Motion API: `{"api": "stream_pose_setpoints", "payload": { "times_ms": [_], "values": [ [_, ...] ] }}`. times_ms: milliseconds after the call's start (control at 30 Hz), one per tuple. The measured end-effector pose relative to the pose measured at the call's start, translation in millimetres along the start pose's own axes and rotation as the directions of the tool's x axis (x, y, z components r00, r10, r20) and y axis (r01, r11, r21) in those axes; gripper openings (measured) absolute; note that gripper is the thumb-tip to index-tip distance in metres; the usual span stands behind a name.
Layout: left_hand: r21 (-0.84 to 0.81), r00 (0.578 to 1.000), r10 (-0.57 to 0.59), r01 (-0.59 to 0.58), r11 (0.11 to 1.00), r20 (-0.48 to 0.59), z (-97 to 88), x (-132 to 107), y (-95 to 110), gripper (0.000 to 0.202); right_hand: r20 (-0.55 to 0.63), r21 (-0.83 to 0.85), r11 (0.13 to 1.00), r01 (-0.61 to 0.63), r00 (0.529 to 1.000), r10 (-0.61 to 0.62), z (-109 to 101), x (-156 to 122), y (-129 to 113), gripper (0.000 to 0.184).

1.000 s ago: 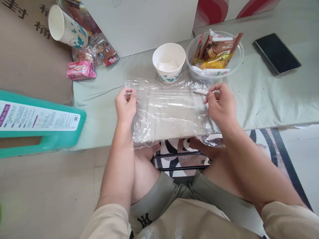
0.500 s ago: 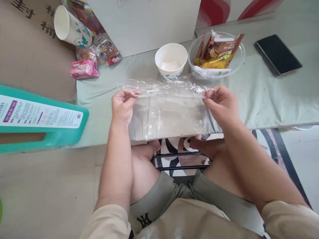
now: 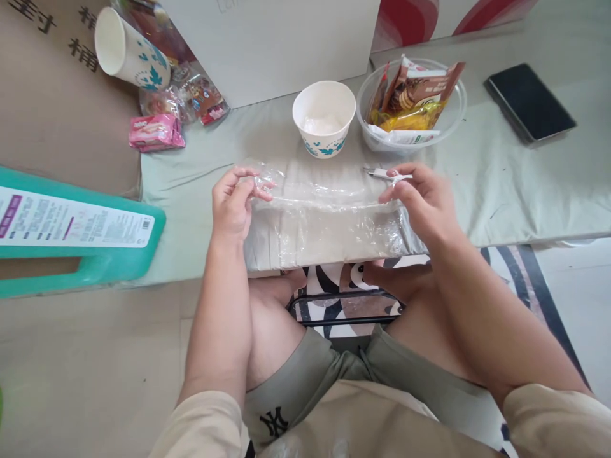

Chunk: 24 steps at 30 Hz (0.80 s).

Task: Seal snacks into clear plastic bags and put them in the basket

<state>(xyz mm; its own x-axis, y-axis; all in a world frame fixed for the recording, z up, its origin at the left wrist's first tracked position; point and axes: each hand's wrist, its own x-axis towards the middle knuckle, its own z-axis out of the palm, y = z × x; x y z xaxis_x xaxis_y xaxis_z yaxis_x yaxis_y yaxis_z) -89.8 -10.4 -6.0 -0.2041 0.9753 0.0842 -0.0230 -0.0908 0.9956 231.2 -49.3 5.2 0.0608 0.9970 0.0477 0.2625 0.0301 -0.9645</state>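
Clear plastic film (image 3: 334,200) is pinched near 2 opposite ends by the left hand (image 3: 235,200) and right hand (image 3: 432,200), apparently to spread it between them; a slim white tool (image 3: 380,173) is also gripped by the right

Two hands, a left hand (image 3: 233,200) and a right hand (image 3: 427,200); one piece of clear plastic film (image 3: 300,222); one white tool (image 3: 380,173); two cups.
Of the cups, one is an upright cup (image 3: 327,146) and one a tilted cup (image 3: 143,58); one clear bowl (image 3: 459,121); several packets in it, among them one brown packet (image 3: 422,89) and one yellow packet (image 3: 413,119), the full number hidden by overlap; one pink packet (image 3: 155,132); one black phone (image 3: 532,102); one turquoise container (image 3: 119,262) with one white label (image 3: 114,226); one brown carton (image 3: 67,121); one white box (image 3: 277,44)
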Motion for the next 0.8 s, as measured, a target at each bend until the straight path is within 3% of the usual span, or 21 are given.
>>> {"api": "stream_pose_setpoints", "payload": {
  "times_ms": [167, 400, 500, 567, 633, 700, 800],
  "values": [
    [-0.015, 0.984, 0.166, -0.166, 0.986, 0.058, -3.9, 0.3, -7.4, 0.028, -0.046, 0.085, 0.996, 0.04, 0.998, -0.036, 3.8, 7.8, 8.8, 0.022],
    [0.126, 0.955, 0.294, -0.297, 0.947, 0.039, -5.1, -2.8, -14.3, 0.037, -0.169, 0.116, 0.979, 0.167, 0.975, -0.146, 3.6, 8.4, 16.4, 0.02],
    [0.177, 0.935, 0.355, -0.352, 0.919, 0.015, -4.4, -3.8, -17.2, 0.038, -0.108, 0.057, 0.984, 0.166, 0.981, -0.159, 3.2, 5.3, 17.3, 0.034],
    [0.221, 0.922, 0.388, -0.378, 0.899, -0.001, -4.9, -4.4, -18.2, 0.037, -0.119, -0.046, 0.981, 0.19, 0.974, -0.194, 2.1, 3.2, 15.7, 0.021],
    [0.264, 0.912, 0.41, -0.39, 0.882, -0.024, -6.6, -5.0, -18.6, 0.035, -0.163, -0.13, 0.952, 0.277, 0.941, -0.296, -0.5, 1.3, 12.1, 0.009],
    [0.287, 0.902, 0.429, -0.401, 0.87, -0.039, -9.7, -5.7, -18.5, 0.034, -0.17, -0.176, 0.89, 0.422, 0.877, -0.449, -5.1, -0.2, 8.3, 0.012],
    [0.304, 0.894, 0.448, -0.419, 0.856, -0.026, -16.6, -8.5, -17.2, 0.031, -0.058, -0.238, 0.773, 0.588, 0.786, -0.616, -15.8, -0.4, 7.0, 0.019]
  ]
}}
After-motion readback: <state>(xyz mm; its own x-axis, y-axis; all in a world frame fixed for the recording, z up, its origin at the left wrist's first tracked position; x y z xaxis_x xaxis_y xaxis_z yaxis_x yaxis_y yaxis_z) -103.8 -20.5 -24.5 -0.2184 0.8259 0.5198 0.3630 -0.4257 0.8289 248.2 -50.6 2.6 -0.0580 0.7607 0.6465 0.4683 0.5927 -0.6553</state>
